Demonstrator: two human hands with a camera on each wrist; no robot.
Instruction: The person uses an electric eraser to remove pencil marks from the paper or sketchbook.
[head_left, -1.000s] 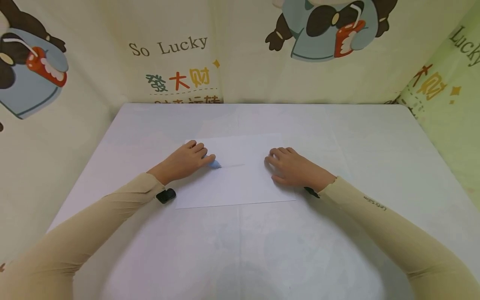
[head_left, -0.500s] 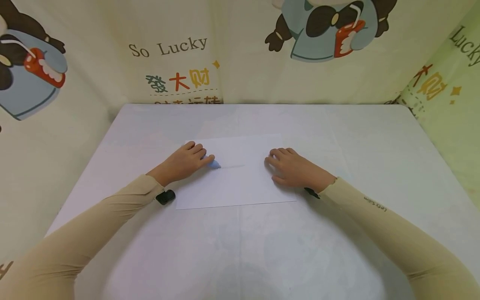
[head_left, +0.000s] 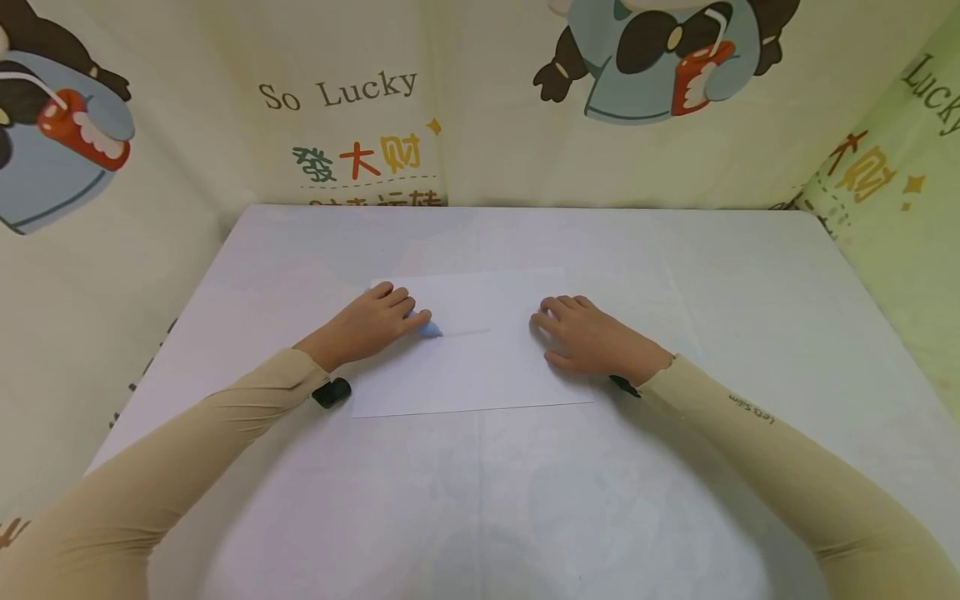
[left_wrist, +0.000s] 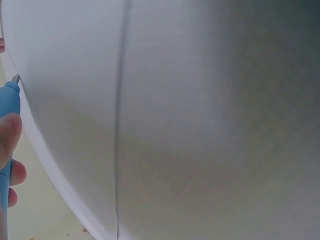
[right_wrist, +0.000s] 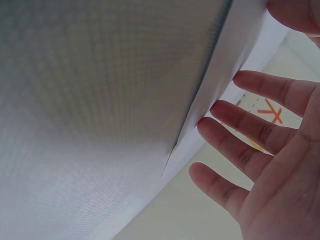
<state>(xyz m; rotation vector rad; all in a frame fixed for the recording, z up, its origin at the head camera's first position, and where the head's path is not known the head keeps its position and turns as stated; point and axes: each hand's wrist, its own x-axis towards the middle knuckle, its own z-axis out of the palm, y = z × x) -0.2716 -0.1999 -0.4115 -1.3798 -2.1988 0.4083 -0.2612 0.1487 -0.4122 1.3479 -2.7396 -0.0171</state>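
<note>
My left hand [head_left: 369, 325] holds a light blue marker [head_left: 428, 328] over the left half of a white sheet of paper [head_left: 472, 379]. In the left wrist view the thumb and fingers grip the marker [left_wrist: 9, 102], its grey tip at the paper's surface. A faint grey line [head_left: 467, 332] runs right from near the tip. At the sheet's right side, my right hand [head_left: 588, 336] rests with its fingertips on the paper. The right wrist view shows that hand [right_wrist: 280, 150] with fingers spread and nothing in its grasp.
The sheet lies on a white-covered table [head_left: 480, 500]. Behind and beside it hang pale curtains [head_left: 495, 158] printed with cartoon figures and lettering. A dark wrist device [head_left: 332, 392] sits under the left wrist.
</note>
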